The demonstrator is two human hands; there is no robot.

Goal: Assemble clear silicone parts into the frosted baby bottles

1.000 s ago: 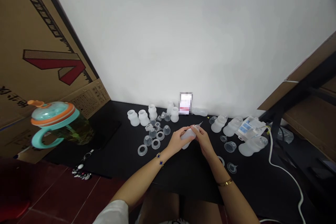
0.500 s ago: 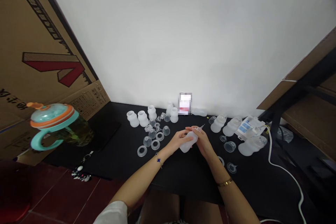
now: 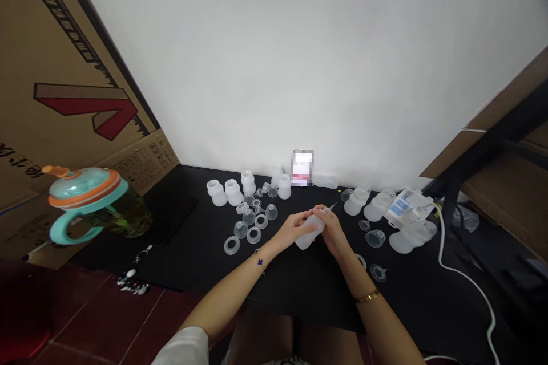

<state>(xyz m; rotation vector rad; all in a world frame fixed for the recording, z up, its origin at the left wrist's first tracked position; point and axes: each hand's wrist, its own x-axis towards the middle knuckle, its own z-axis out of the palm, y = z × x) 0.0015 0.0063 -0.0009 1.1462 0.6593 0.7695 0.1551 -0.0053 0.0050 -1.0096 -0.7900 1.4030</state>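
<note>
A translucent white baby bottle (image 3: pixel 307 238) is held tilted above the black table, its base toward me and its top pointing away to the right. My left hand (image 3: pixel 291 230) is closed around the bottle's body. Around the bottle's upper end my right hand (image 3: pixel 333 234) is closed, hiding most of the collar. A thin clear tip (image 3: pixel 333 206) pokes out past the right fingers. Nearest to the left hand lie clear domed caps (image 3: pixel 271 212) and white collar rings (image 3: pixel 254 235). To the right hand's side are a clear teat (image 3: pixel 378 272) and a clear cap (image 3: pixel 375 238).
Several open white bottles (image 3: pixel 233 193) stand at the back left. Capped bottles (image 3: pixel 357 201) lie at the right, near a white labelled device (image 3: pixel 409 208) with a white cable (image 3: pixel 466 282). A lit phone (image 3: pixel 302 168) leans on the wall. A teal-lidded jug (image 3: pixel 88 199) stands at left.
Both hands and the bottle have shifted very slightly to the right. The grip looks the same, and the things on the table stay in place.
</note>
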